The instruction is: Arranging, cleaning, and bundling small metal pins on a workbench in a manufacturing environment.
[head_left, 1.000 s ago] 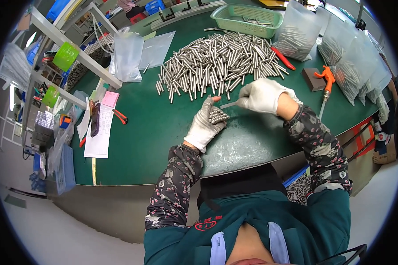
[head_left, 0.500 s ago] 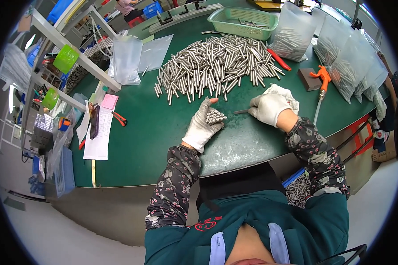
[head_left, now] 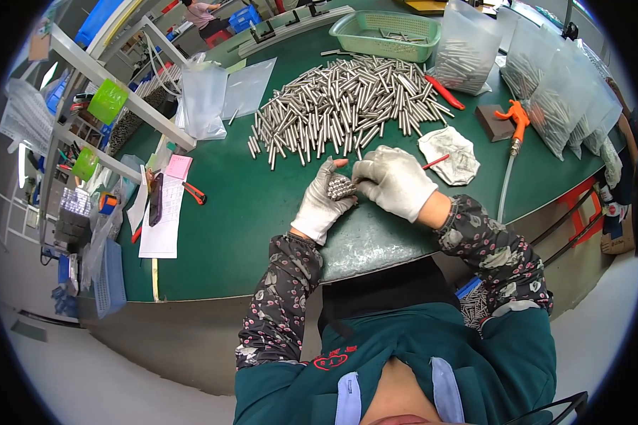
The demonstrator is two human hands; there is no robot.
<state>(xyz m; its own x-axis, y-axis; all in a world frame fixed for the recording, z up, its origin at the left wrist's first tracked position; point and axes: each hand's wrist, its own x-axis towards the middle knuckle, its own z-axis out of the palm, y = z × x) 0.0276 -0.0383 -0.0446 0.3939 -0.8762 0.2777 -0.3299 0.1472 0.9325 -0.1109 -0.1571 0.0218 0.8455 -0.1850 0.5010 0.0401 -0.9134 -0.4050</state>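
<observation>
My left hand [head_left: 318, 205], in a white glove with a bare thumb tip, is closed around a bundle of short metal pins [head_left: 341, 187], their round ends showing. At the bundle's right side is my gloved right hand [head_left: 397, 183], its fingers pinched together against the pins. What those fingers grip is hidden. A thin red stick [head_left: 436, 161] shows behind my right hand, over a white cloth [head_left: 459, 157]; whether the hand holds it I cannot tell. Beyond both hands spreads a large heap of loose metal pins [head_left: 344, 103] on the green tabletop [head_left: 241, 212].
A green basket [head_left: 386, 48] stands behind the heap. To the right are pin-filled plastic bags [head_left: 468, 57], red-handled pliers [head_left: 445, 92], a brown block [head_left: 495, 122] and an orange air gun [head_left: 519, 122]. Papers [head_left: 161, 230], a phone [head_left: 155, 200] and a red-handled cutter [head_left: 194, 193] lie left.
My right hand has moved left from the white cloth to the bundle, uncovering the cloth and the red stick. The grey piece it held is out of sight. My left hand stays almost in place.
</observation>
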